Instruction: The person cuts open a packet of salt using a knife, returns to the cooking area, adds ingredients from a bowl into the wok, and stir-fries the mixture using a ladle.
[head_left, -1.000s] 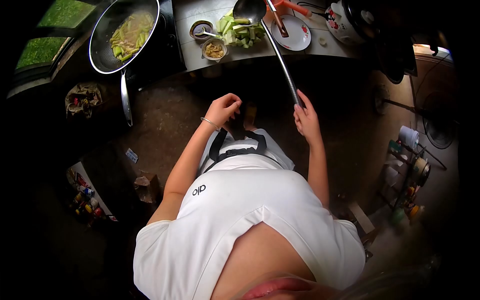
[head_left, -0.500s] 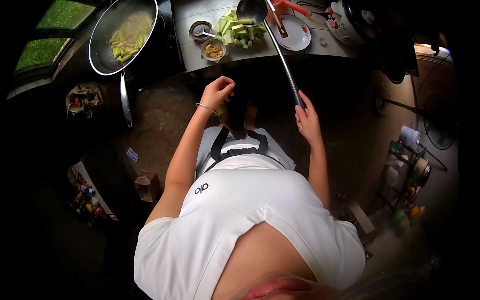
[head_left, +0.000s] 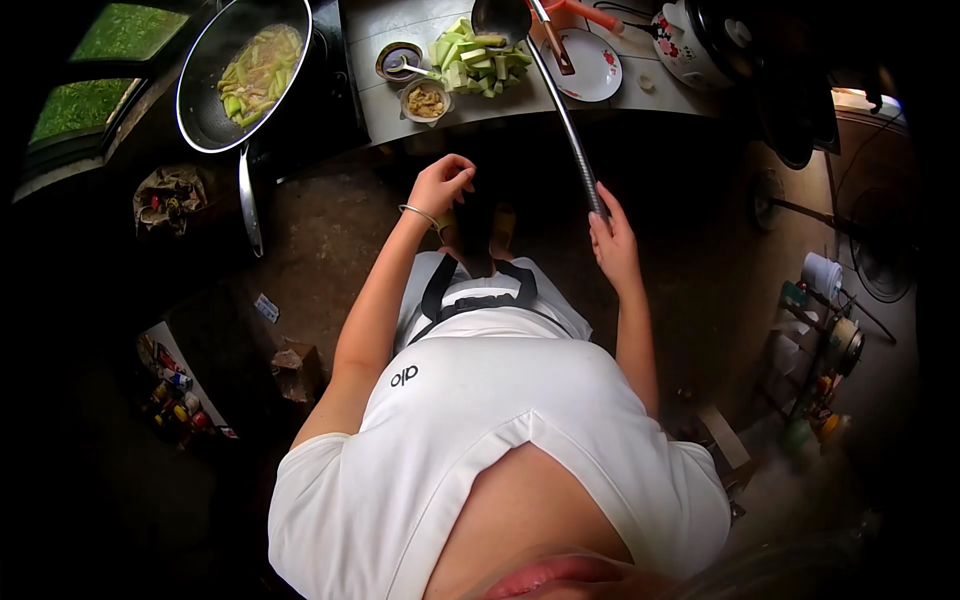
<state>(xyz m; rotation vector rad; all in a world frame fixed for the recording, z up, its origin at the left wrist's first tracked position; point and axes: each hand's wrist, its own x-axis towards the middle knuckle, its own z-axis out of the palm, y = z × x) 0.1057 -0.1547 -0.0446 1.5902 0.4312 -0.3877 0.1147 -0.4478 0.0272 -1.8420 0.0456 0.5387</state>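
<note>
My right hand (head_left: 615, 245) is closed around the ridged end of a long-handled metal ladle (head_left: 567, 118). The ladle's dark bowl (head_left: 500, 20) is at the counter, over a heap of chopped pale green vegetable (head_left: 482, 68); whether it touches the heap I cannot tell. My left hand (head_left: 443, 185), a bangle at its wrist, hangs in front of the counter with fingers curled in and nothing visible in them. Farther left, a frying pan (head_left: 205, 120) holds green vegetable pieces (head_left: 260, 75) in liquid.
By the heap stand a small bowl of chopped yellowish bits (head_left: 425, 101) and a dark dish with a white spoon (head_left: 402, 66). A flowered plate (head_left: 597, 75) has a brown-handled utensil on it. A flowered pot (head_left: 680, 45) stands right. The pan handle (head_left: 249, 205) juts over the counter edge.
The view has shifted very slightly. Both hands keep their poses, and the ladle stays in my right hand.
</note>
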